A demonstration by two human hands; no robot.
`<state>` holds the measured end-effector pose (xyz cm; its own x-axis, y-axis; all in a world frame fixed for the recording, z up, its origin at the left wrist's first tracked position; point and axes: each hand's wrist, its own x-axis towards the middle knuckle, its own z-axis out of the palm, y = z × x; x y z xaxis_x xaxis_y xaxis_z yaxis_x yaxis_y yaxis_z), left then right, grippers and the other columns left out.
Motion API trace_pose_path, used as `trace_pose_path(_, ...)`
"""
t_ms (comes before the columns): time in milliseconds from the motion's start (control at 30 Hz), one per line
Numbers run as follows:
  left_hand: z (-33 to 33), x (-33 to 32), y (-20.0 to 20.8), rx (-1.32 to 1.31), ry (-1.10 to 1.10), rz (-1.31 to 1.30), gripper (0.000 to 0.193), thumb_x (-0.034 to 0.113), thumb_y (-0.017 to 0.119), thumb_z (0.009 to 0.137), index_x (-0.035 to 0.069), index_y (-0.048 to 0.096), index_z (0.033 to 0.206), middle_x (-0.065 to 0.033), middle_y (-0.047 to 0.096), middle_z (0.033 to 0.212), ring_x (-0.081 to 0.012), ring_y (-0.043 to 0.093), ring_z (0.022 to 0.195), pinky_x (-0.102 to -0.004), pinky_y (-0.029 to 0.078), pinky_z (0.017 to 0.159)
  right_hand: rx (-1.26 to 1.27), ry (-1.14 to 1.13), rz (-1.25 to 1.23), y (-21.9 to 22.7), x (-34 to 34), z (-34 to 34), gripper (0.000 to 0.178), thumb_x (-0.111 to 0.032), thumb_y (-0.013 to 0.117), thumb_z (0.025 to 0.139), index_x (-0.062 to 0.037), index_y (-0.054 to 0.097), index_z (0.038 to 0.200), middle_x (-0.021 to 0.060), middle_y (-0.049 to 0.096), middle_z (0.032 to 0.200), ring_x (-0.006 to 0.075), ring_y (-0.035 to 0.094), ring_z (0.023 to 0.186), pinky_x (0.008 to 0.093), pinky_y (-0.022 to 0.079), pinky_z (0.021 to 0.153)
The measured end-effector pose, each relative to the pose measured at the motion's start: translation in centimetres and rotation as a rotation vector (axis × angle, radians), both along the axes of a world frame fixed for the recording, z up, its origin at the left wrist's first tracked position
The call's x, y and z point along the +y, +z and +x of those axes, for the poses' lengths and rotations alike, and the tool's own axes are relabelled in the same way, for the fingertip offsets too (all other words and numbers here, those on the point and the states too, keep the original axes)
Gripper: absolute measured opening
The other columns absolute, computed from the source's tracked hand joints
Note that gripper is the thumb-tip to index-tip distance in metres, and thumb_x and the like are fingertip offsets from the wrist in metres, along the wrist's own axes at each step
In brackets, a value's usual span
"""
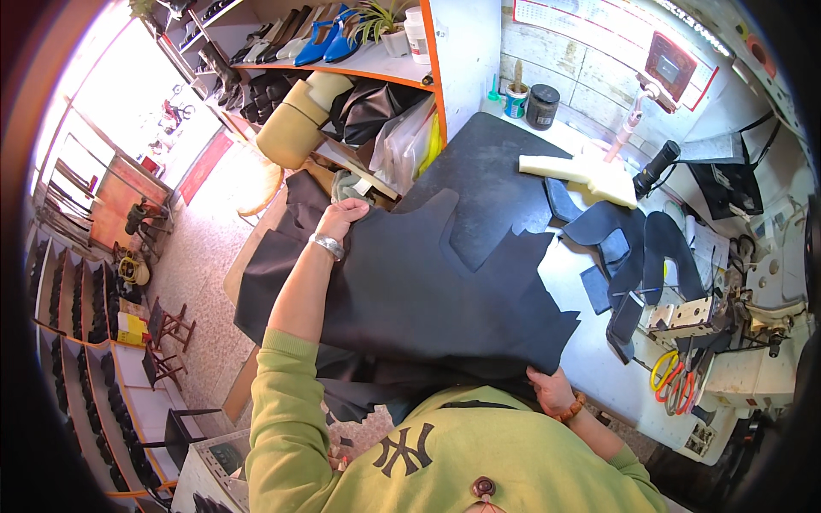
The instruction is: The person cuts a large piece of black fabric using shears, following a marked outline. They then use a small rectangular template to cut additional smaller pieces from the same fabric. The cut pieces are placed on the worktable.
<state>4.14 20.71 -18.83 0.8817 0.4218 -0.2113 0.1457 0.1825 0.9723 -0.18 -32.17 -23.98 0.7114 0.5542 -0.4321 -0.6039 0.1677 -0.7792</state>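
A large sheet of black leather [428, 282] with cut-out notches lies half on the white work table [590, 359] and hangs off its near left side. My left hand [342, 214], with a silver bracelet at the wrist, grips the sheet's far left edge. Down by my chest my right hand [552, 389], wearing a bead bracelet, pinches the near edge of the same sheet. A second black sheet [487, 162] lies flat under it on the table.
Cut black leather pieces [629, 244] and pale foam blocks [581, 171] lie at the right. Scissors with yellow and red handles [671, 376] sit beside a metal machine [693, 316]. Two pots [530, 101] stand at the back. Shelves [359, 60] with shoes and rolls stand left.
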Motion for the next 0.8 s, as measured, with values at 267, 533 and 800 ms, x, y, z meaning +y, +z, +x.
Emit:
trace_pose_path(267,1.1,0.2,0.1,-0.009,0.091,0.010,0.005,0.005,0.068,0.086,0.001,0.067,0.083,-0.0010,0.067,0.079,-0.0086,0.060,0.071,-0.0232,0.050,0.070,0.093,0.005,-0.008,1.0,0.6,-0.3,0.037,-0.004,0.060,0.090,-0.0044,0.053,0.126,0.0023,0.060,0.117,0.0157,0.057,0.103,0.0312,0.045,0.091)
trace_pose_path(533,4.0,-2.1,-2.4,0.462,0.410,0.862,0.021,0.027,0.075,0.075,0.008,0.070,0.082,-0.0136,0.069,0.081,-0.0293,0.067,0.081,-0.0397,0.050,0.077,0.204,0.057,-0.011,2.8,1.2,0.3,0.032,-0.014,0.058,0.094,0.0040,0.056,0.120,0.0089,0.065,0.112,0.0197,0.063,0.098,0.0343,0.050,0.087)
trace_pose_path(800,5.4,-5.8,0.9,0.492,0.457,1.438,0.017,0.022,0.067,0.082,0.011,0.060,0.093,-0.0104,0.061,0.102,-0.0319,0.056,0.101,-0.0424,0.046,0.082,0.348,-0.014,-0.044,2.4,1.9,0.7,0.029,-0.025,0.053,0.097,0.0016,0.061,0.106,0.0111,0.068,0.099,0.0208,0.066,0.084,0.0352,0.053,0.074)
